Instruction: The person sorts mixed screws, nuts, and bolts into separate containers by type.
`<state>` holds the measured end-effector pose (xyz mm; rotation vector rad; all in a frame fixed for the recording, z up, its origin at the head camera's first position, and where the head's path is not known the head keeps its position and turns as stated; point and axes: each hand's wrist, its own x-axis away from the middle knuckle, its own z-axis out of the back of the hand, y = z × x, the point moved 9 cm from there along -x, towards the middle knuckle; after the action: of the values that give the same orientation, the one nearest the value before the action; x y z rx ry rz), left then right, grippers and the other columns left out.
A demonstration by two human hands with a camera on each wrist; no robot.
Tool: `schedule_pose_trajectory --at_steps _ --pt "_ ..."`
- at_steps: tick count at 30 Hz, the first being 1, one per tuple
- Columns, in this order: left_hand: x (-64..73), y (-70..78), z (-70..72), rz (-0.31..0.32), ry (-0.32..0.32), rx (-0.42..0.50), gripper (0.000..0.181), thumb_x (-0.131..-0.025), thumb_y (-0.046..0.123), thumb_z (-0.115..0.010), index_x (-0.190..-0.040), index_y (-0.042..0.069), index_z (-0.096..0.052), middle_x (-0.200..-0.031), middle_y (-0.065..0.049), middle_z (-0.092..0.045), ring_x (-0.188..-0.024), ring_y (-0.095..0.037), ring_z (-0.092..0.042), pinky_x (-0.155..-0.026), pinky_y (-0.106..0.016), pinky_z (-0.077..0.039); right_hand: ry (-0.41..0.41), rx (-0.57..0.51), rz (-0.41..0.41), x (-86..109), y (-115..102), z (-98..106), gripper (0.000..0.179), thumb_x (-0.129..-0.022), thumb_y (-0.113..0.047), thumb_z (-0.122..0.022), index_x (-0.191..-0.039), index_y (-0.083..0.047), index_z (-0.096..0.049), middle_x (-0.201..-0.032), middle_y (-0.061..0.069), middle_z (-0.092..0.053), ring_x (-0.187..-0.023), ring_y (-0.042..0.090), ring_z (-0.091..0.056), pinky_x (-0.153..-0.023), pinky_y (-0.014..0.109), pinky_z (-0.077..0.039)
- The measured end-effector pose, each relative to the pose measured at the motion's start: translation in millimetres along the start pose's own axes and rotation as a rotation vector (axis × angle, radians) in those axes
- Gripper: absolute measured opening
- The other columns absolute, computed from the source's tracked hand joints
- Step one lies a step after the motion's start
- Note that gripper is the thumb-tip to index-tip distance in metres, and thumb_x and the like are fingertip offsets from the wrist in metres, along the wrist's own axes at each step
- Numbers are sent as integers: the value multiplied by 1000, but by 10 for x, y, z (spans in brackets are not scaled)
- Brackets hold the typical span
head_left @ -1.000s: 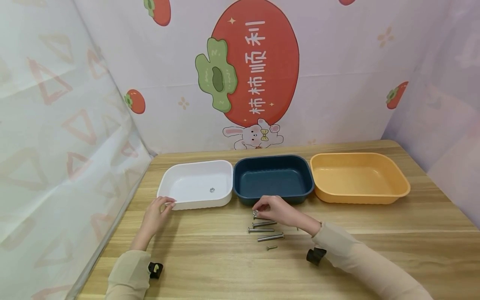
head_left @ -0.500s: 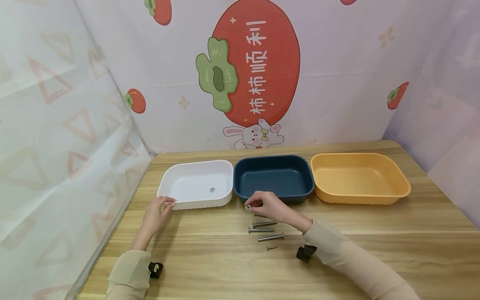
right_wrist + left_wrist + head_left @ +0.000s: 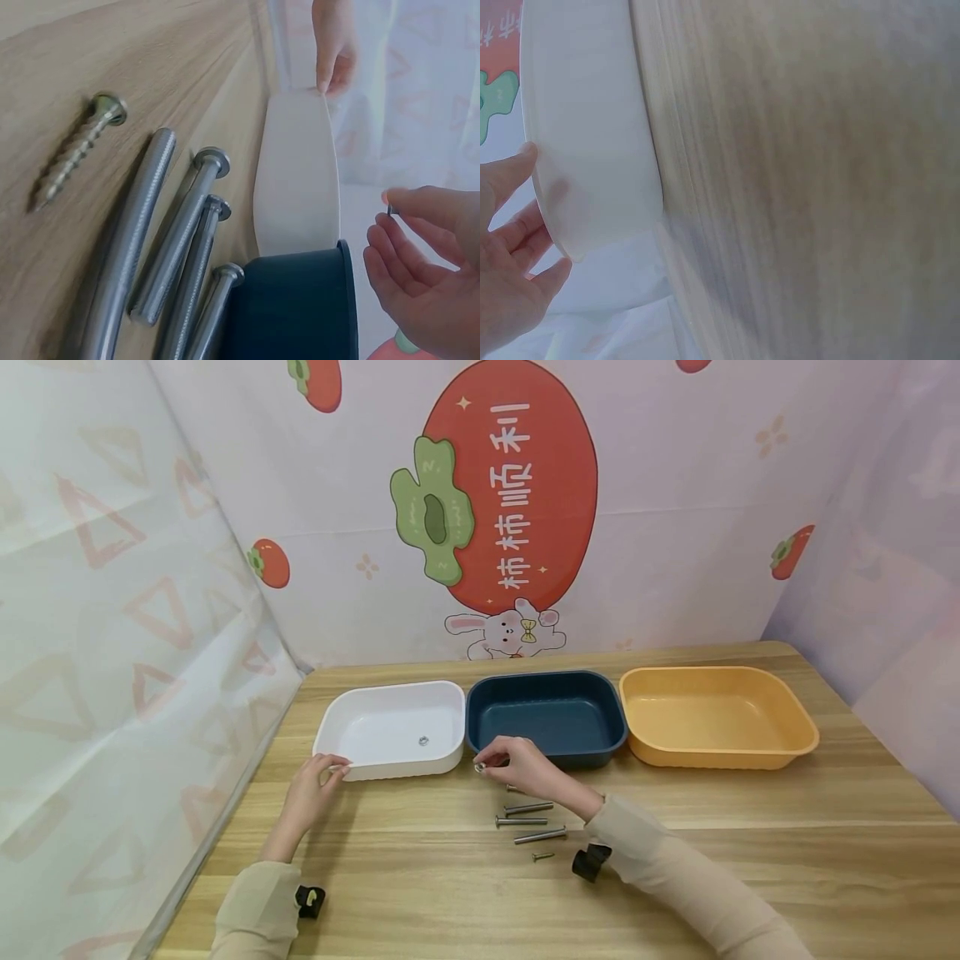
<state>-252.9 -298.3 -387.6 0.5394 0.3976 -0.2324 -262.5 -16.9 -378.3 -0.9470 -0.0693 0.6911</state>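
My left hand (image 3: 311, 791) grips the near left corner of a white plastic bin (image 3: 408, 768); in the left wrist view its thumb and fingers lie on either side of the rim. A small metal nut (image 3: 423, 741) lies inside that bin. Between thumb and fingertips my right hand (image 3: 523, 770) pinches another small metal nut (image 3: 480, 767), in front of the gap between the white bin and the dark blue bin (image 3: 558, 760). Under the right hand lie several long bolts (image 3: 522, 821) and a short screw (image 3: 543, 857), larger in the right wrist view, where the held nut (image 3: 393, 211) shows edge-on.
A yellow bin (image 3: 720, 758) stands right of the blue one, the three bins in a row along the back of the wooden table (image 3: 420, 893). Behind them hangs a printed cloth (image 3: 322, 602), with another cloth (image 3: 112, 693) along the left side.
My right hand has lifted the nut from beside the bolts and moved left and away, towards the white bin. The left hand keeps its hold on the rim.
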Motion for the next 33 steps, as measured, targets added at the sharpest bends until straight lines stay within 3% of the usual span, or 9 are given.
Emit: schedule_pose_trajectory --at_steps 8,23,33 --pt "-6 2 5 -11 6 -10 7 -80 1 -62 -86 -1 -62 -82 -15 -59 -82 -34 -53 -74 -49 -40 24 -30 -16 -105 4 -44 17 -80 -5 -63 -96 0 -66 -86 4 -61 -78 13 -56 -67 20 -46" --pt "-7 -46 -22 30 -23 -1 8 -80 3 -62 -87 1 -63 -85 -14 -59 -86 -34 -53 -76 -49 -40 78 -97 -92 -278 77 -109 17 -80 -4 -63 -96 0 -66 -88 7 -62 -77 14 -56 -66 20 -45" --pt "-12 -46 -26 44 -43 11 10 -82 6 -61 -89 0 -63 -87 -15 -59 -88 -34 -52 -77 -50 -40 103 -124 -97 -397 120 -160 17 -80 -4 -62 -97 1 -66 -90 9 -63 -78 16 -58 -66 20 -46"
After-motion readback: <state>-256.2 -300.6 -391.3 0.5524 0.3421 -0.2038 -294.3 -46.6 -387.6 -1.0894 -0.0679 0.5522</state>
